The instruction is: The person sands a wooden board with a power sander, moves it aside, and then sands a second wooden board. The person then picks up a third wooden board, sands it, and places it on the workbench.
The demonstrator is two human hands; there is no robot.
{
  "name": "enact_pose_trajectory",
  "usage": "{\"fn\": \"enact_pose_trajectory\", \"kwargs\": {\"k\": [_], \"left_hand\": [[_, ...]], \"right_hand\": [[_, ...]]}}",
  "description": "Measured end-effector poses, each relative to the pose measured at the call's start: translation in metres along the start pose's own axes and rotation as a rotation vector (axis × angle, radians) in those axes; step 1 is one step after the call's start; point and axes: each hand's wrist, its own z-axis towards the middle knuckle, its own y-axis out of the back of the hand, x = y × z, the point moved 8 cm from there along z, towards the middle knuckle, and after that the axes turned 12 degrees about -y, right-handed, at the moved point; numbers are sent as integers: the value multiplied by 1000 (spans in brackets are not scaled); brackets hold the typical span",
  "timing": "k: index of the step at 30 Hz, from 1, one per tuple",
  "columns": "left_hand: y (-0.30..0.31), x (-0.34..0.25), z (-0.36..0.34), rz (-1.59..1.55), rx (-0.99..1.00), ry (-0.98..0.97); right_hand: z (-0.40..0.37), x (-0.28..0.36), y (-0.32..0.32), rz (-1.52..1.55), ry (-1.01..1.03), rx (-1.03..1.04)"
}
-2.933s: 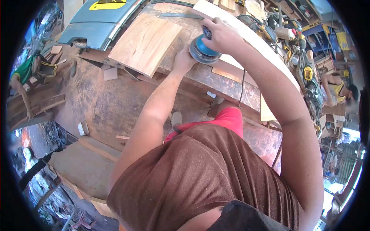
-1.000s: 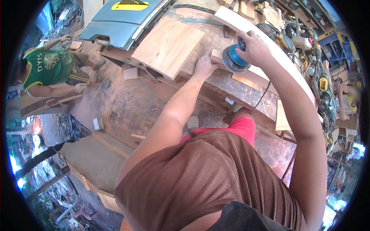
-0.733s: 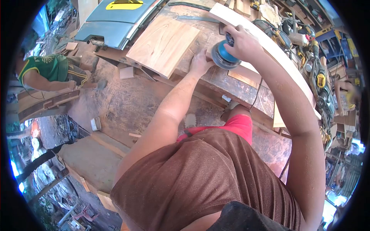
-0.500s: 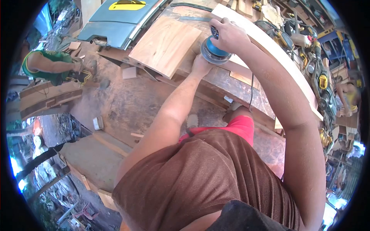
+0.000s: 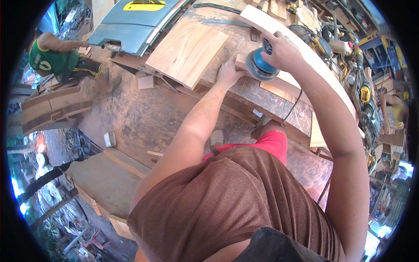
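My right hand (image 5: 284,53) is wrapped over the top of a blue orbital sander (image 5: 263,61), whose round pad sits on a narrow wooden board (image 5: 288,83). A dark cord (image 5: 293,107) trails down from the sander side. At the board's near left end, my left hand (image 5: 230,74) is closed around the wood, its fingertips partly hidden. Left of that hand lies a wide wooden panel (image 5: 187,51) with visible grain.
A grey table saw (image 5: 128,30) with a yellow insert stands at upper left. Beyond the sander runs a long pale board (image 5: 323,61). Several power tools (image 5: 323,47) crowd the right side. One person in green (image 5: 56,61) is at left; another person (image 5: 393,114) sits far right.
My right hand has slid the sander rightward along the board, exposing the end beside my left hand. The person in green has straightened, with an arm now stretched toward the table saw.
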Motion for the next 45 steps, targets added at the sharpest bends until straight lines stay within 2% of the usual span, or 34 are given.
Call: {"fn": "enact_pose_trajectory", "kwargs": {"k": [2, 5, 8, 12, 14, 15, 16, 17, 18, 19, 20, 21, 23, 24, 26, 28, 29, 30, 31, 33, 35, 37, 40, 45], "left_hand": [[2, -4, 0, -67, -2, -7], [-2, 2, 0, -47, -30, -53], [6, -6, -1, -8, -31, -72], [4, -3, 1, 36, 26, -21], [8, -5, -1, 34, -35, -26], [0, 3, -1, -130, -8, 71], [19, -19, -1, -140, -11, 93], [10, -11, -3, -351, -96, 45], [16, -17, -2, -274, -195, -43], [23, -25, 1, -270, -211, -102], [18, -21, 0, -311, -128, -43], [25, -20, 1, -292, -150, -49], [23, -23, -3, -108, -98, -74], [17, -21, -1, -243, -133, -118], [4, -3, -3, -395, -201, 26], [2, -12, 1, -294, -45, 39], [-12, 5, 1, -279, -17, 41], [7, -13, -1, -188, 76, 163], [-7, 4, -1, -231, 77, 137], [-3, 2, 0, 8, -47, -55], [-3, -3, 0, -106, 14, -40], [-3, 1, 0, -86, 15, 12], [0, -5, 1, -30, -10, -67], [-3, 1, 0, -54, -7, -38]], "right_hand": [[-9, -13, 2, 23, -31, 42], [-19, -31, 4, 15, -11, -18], [-22, -33, 6, 24, -31, 19], [-9, -3, 6, 33, -10, 32], [-1, 19, 6, 46, 26, 21], [4, 29, 7, 43, 26, 14], [10, 37, 5, 39, 30, 16], [13, 47, 5, 60, 75, -1], [17, 54, 3, 55, 71, 0], [21, 60, 3, 46, 62, 3], [21, 69, 6, 55, 97, -11], [21, 73, 8, 55, 102, -15], [25, 74, 5, 51, 101, -13], [29, 71, 0, 53, 115, -13], [23, 51, -3, 46, 104, -3], [15, 35, 0, 31, 72, -1], [11, 24, -1, 25, 56, 2], [6, 14, 1, 22, 28, 13], [0, 4, 3, 20, 8, 21], [-8, -23, 4, 2, -57, 33], [-20, -45, 4, -4, -88, 48], [-26, -59, 5, 1, -101, 57], [-31, -59, 6, -8, -89, 43], [-17, -9, 3, 15, -34, 8]]}}
